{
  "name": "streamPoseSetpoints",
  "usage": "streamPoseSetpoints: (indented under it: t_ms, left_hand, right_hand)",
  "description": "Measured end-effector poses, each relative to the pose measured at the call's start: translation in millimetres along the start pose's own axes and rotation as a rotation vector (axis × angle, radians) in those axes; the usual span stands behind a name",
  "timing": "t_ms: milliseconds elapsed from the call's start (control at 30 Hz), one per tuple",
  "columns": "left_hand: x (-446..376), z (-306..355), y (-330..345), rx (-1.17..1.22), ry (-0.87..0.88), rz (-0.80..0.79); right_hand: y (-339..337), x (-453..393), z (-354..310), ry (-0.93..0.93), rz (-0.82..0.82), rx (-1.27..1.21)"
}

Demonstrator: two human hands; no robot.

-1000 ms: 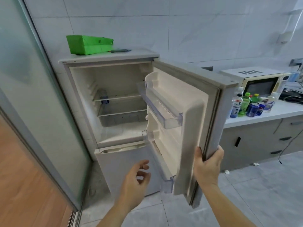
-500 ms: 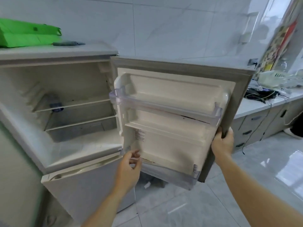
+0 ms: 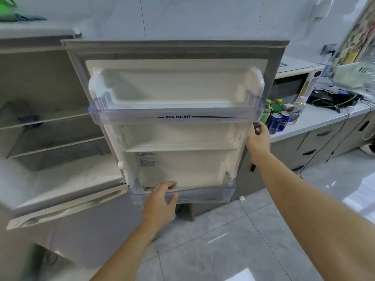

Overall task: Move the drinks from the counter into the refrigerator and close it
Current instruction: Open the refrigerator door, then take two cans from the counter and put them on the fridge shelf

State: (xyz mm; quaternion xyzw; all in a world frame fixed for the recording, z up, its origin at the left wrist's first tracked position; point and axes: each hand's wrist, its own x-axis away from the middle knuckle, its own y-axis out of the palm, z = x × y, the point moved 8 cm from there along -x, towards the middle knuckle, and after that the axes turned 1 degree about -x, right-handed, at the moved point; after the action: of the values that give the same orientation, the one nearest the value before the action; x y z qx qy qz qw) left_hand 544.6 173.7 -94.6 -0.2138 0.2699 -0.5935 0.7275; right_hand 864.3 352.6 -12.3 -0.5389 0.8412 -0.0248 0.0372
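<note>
A: What takes up most of the view?
B: The refrigerator (image 3: 50, 179) on the left, its cabinet open, and the refrigerator door (image 3: 176, 82) swung wide so its white inner liner faces the camera.

A: And past the door?
B: The worktop (image 3: 316, 120) runs along the far right, with a microwave (image 3: 290, 86) at the back of it. The drinks (image 3: 280, 116) stand in a cluster on the worktop just right of the door's edge: green bottles, blue cans and a clear bottle.

A: What is on the door itself?
B: An upper door bin (image 3: 174, 116) of clear plastic marked EGG POCKET, and a lower door bin (image 3: 203, 194) at the bottom.

A: The hands?
B: The right hand (image 3: 258, 138) grips the door's right edge, fingers curled round it. The left hand (image 3: 160, 201) holds the lower bin's front rim, fingers hooked over the top, thumb against the front.

A: Anything inside the cabinet?
B: One small dark thing (image 3: 30, 120) on a shelf, too blurred to name.
</note>
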Motion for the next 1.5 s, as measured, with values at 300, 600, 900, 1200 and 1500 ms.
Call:
streamPoseSetpoints:
  t_ms: [300, 600, 900, 1200, 1500]
  left_hand:
    - [-47, 47, 85, -0.162, -0.073, -0.019]
    - [-85, 80, 127, -0.090, -0.024, -0.028]
    - [-114, 154, 175, 0.212, 0.217, -0.026]
    - [-138, 206, 243, 0.387, 0.169, -0.185]
    - [-186, 256, 344, 0.402, 0.017, -0.215]
  right_hand:
    - [43, -82, 2, -0.029, -0.248, -0.029]
    - [48, -101, 7, -0.126, -0.351, 0.025]
    - [30, -115, 2, -0.170, -0.391, 0.213]
    - [-99, -161, 58, -0.020, -0.126, 0.375]
    - [-217, -210, 126, 0.090, -0.046, 0.382]
